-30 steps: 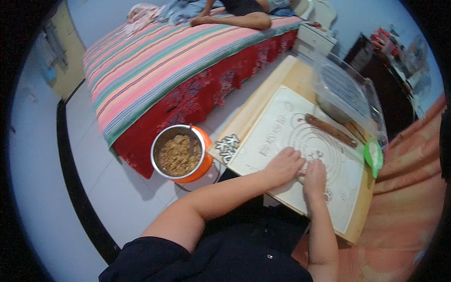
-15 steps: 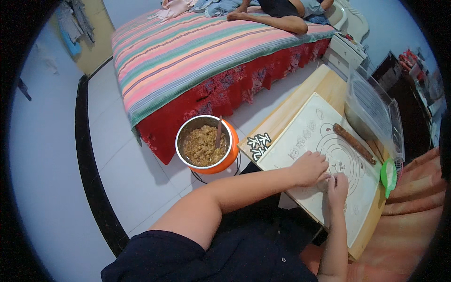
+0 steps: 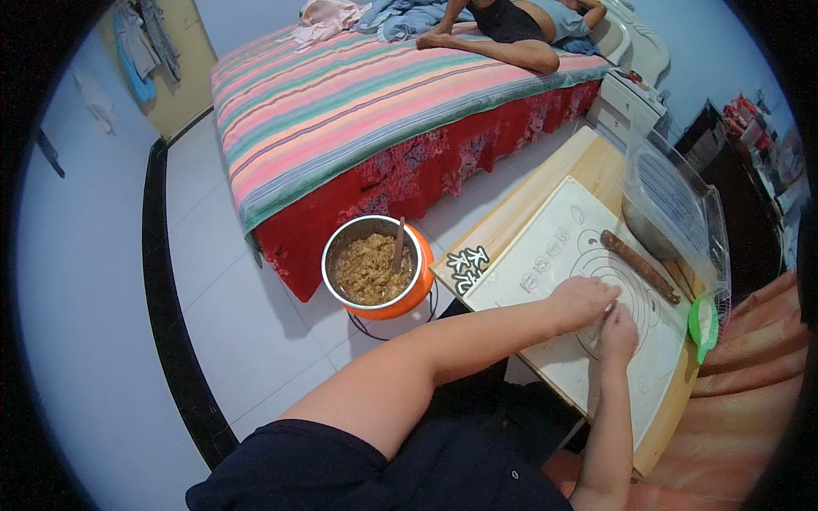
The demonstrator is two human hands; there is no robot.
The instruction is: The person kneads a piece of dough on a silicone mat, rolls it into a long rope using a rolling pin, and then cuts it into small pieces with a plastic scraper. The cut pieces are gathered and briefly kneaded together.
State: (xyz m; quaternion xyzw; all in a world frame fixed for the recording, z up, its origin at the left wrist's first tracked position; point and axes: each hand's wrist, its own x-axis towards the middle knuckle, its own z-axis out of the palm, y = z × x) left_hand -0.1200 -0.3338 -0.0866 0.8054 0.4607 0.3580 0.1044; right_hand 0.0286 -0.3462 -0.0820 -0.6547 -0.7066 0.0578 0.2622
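Note:
My left hand and my right hand meet above a pale printed mat, fingertips touching. Both hands have their fingers closed in a pinch. Whatever sits between the fingertips is too small and covered to make out. Just beyond the hands, a brown wooden rolling pin lies across the mat's ring pattern. A green scoop with white powder is at the table's right edge.
An orange pot of brownish minced mixture with a utensil in it stands on a stand left of the wooden table. A clear plastic box occupies the table's far right. Behind, a person lies on a striped bed.
Both hands have shifted a little to the right and come closer together, fingers more tightly bunched. The whole view has tilted slightly; pot, rolling pin and scoop stay in place.

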